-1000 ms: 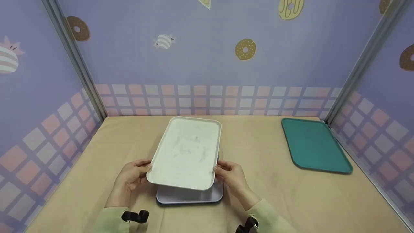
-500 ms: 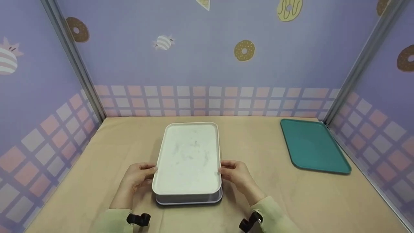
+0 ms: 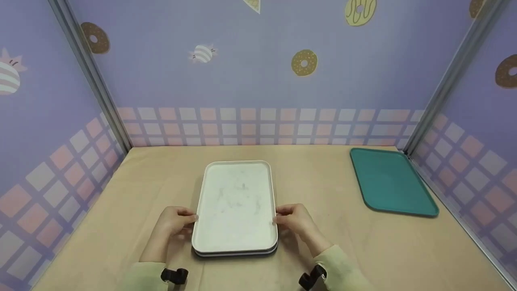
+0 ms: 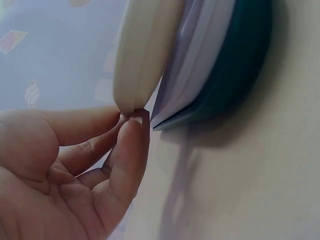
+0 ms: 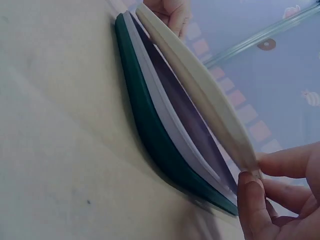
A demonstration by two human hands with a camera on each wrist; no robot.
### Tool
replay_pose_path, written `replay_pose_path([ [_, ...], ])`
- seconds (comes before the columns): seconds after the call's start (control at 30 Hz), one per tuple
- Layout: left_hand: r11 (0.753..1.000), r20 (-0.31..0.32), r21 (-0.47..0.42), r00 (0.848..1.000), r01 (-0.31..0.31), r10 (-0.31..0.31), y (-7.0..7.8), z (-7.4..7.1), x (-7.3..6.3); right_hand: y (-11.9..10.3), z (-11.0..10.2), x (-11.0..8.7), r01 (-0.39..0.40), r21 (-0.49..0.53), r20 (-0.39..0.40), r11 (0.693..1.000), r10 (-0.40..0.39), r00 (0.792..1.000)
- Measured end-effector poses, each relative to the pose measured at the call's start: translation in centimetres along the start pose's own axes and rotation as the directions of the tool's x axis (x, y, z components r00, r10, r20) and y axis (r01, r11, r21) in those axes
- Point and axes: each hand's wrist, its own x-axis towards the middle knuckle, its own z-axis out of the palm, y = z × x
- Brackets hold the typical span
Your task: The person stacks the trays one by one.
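A white tray (image 3: 236,206) with faint grey smudges lies lengthwise between my two hands. My left hand (image 3: 171,222) pinches its left edge, and my right hand (image 3: 297,220) pinches the right edge, thumbs on top. Beneath it are a lavender tray (image 5: 157,100) and, lowest, a dark green tray (image 5: 150,145) on the table. Both wrist views show a narrow gap between the white tray and the lavender one. From the head, the white tray covers nearly all of the lower two, leaving only a thin strip at the near end.
A separate teal tray (image 3: 394,182) lies flat at the back right of the cloth-covered table (image 3: 323,173), near the side wall. A patterned purple wall (image 3: 250,81) stands behind, with grey metal posts (image 3: 454,68) at the corners.
Both hands have lowered the white tray and turned it straight. It has come down toward the near side, and now lines up over the trays below. The teal tray stays put.
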Motion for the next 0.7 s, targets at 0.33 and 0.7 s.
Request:
replay_pose_path([
  [0.33,0.999,-0.001,0.047,1.000,-0.007,0.007,-0.09,0.46,0.22,0.12,0.29,-0.20,0.022,-0.158,-0.022,0.987,-0.025,0.999],
  [0.7,0.997,0.004,0.070,1.000,0.022,-0.022,-0.16,0.53,0.16,0.35,0.37,-0.11,0.060,-0.202,-0.014,0.978,-0.064,0.998],
])
